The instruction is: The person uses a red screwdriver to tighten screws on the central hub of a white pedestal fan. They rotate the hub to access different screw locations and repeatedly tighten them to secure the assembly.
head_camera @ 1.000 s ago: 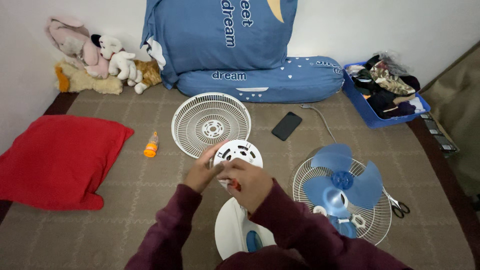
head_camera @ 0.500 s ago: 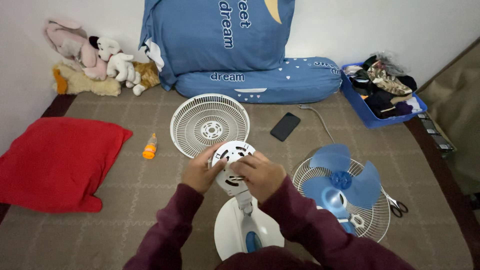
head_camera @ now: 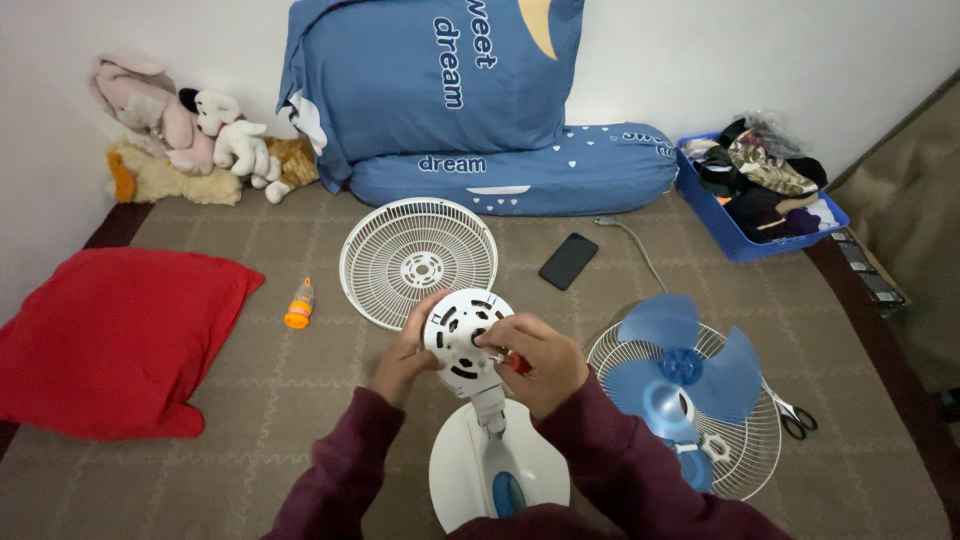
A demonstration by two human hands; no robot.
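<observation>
Driving a screw: your left hand (head_camera: 400, 362) grips the white motor housing (head_camera: 462, 338), right hand (head_camera: 535, 362) holds the red-handled screwdriver (head_camera: 510, 360); next, keep the tip seated.

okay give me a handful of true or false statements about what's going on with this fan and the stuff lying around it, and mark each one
1. The left hand steadies the white round motor housing. True.
2. The right hand is empty. False: it holds a red-handled tool against the housing.
3. The blue fan blade lies on a wire grille. True.
4. The dark phone lies on the red cushion. False: it lies on the mat near the blue bolster.
5. The scissors are right of the blade. True.
</observation>
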